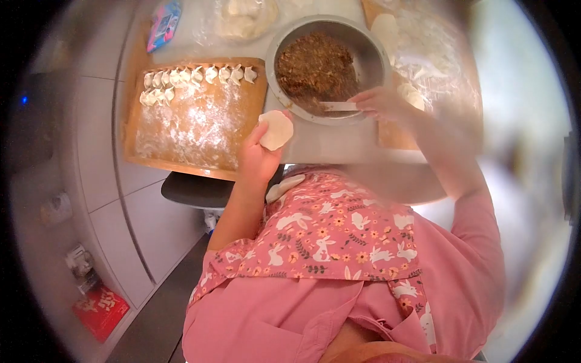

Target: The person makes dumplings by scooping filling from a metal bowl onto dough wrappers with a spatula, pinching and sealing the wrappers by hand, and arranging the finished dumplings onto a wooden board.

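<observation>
A round, flat dough wrapper (276, 130) lies in my left hand (259, 156), with the thumb over its edge. My right hand (380, 103) is closed on the end of a white flat utensil (339, 106), whose other end touches the brown filling (317, 65) in a metal bowl (378, 66). Left of the bowl, a floured wooden board (187, 130) bears several folded dumplings (181, 77) in two rows along its far edge.
A second floured board (442, 78) with dough pieces (411, 95) stands right of the bowl. Behind are a plastic bag with dough (241, 21) and a blue and pink packet (164, 25). A dark stool seat (196, 190) is under the left board.
</observation>
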Demonstrator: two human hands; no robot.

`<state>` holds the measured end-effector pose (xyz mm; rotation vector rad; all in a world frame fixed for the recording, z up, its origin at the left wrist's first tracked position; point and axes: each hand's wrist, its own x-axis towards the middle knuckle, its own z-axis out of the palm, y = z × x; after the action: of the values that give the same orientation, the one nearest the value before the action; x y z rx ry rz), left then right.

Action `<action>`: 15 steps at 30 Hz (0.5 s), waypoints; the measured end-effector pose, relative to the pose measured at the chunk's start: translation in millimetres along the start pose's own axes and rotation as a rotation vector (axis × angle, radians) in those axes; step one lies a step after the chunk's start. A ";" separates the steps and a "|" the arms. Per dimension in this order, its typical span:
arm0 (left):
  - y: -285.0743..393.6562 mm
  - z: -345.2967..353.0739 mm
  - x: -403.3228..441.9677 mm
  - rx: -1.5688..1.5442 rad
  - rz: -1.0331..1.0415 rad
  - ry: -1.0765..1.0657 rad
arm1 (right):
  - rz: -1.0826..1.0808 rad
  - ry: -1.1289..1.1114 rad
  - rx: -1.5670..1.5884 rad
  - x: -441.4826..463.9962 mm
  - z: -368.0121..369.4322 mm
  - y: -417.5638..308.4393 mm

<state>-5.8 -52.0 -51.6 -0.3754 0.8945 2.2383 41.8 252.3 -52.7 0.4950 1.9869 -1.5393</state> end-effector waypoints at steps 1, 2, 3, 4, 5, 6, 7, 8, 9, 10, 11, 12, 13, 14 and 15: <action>0.6 4.8 1.5 0.001 0.004 -0.001 | 0.052 -0.040 0.079 -2.2 1.1 -3.0; 1.0 10.3 2.4 0.126 0.070 -0.004 | 0.106 -0.075 0.155 -4.4 2.3 -5.9; 0.2 16.3 5.3 0.191 0.110 -0.009 | 0.143 -0.080 0.254 -6.3 3.6 -8.9; -2.1 18.4 9.2 0.255 0.150 -0.012 | 0.153 -0.084 0.301 -8.1 8.2 -10.3; -2.2 27.7 11.2 0.334 0.173 -0.030 | 0.164 -0.088 0.348 -10.2 13.2 -12.4; -2.1 37.8 13.2 0.413 0.196 -0.047 | 0.052 0.043 0.199 -23.8 24.0 -27.9; -2.0 47.4 15.9 0.492 0.217 -0.063 | -0.060 0.171 0.051 -33.3 33.9 -36.9; -2.4 54.9 19.5 0.572 0.237 -0.077 | -0.061 0.166 0.051 -35.2 42.0 -34.8; -5.0 54.7 28.5 0.613 0.246 -0.085 | -0.231 0.288 -0.048 -34.9 50.3 -29.5; -7.6 54.5 37.5 0.653 0.256 -0.092 | -0.402 0.411 -0.145 -36.1 57.8 -26.4; -15.6 43.6 54.9 0.321 0.186 -0.192 | -0.596 0.579 -0.354 -38.6 66.6 -28.0; -16.1 48.5 56.3 0.155 0.150 -0.242 | -0.595 0.581 -0.352 -45.6 72.8 -33.1; -15.8 54.7 57.1 -0.011 0.107 -0.287 | -0.615 0.653 -0.554 -55.0 77.0 -40.3; -15.1 62.3 56.3 0.283 0.179 -0.166 | -0.637 0.692 -0.670 -53.4 80.4 -37.5; -8.9 76.9 49.8 0.431 0.216 -0.110 | -0.657 0.736 -0.787 -51.9 83.7 -34.8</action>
<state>-36.5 30.5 -24.8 0.0451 1.3711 2.1507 78.3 165.2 -8.0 0.0494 3.3276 -0.7411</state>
